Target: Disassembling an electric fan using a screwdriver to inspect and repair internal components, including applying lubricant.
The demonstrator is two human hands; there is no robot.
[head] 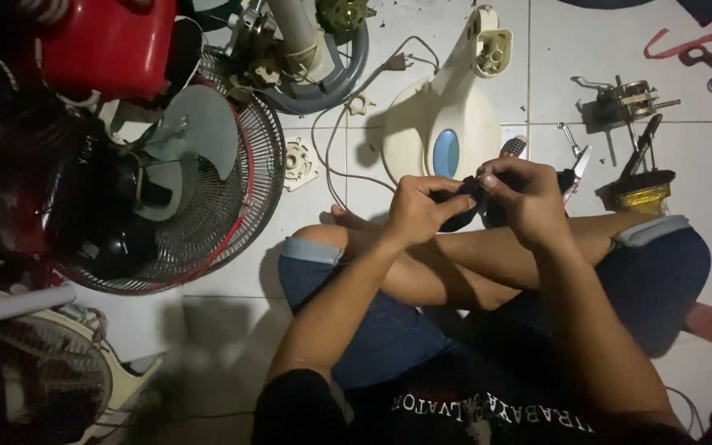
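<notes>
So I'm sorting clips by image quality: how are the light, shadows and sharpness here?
Head view: dim, uneven light; the white tiled floor at top is brightest, while the left edge and bottom fall into dark shadow. The left hand and right hand are fairly sharp; the small dark part they hold is too dark to make out.

The floor (554, 91) is laid with white square tiles separated by thin grey joints. Light falls strongest on the tiles around the cream fan base (442, 115); left of that base the scene darkens. A wire fan guard (232, 198) with grey blades lies left of the base, and a red plastic housing (109, 41) is seen further left, above the guard. Right of the base a small metal motor (628, 99) and a gold-coloured can (643, 196) rest on the tiles. No walls or windows are shown.
</notes>
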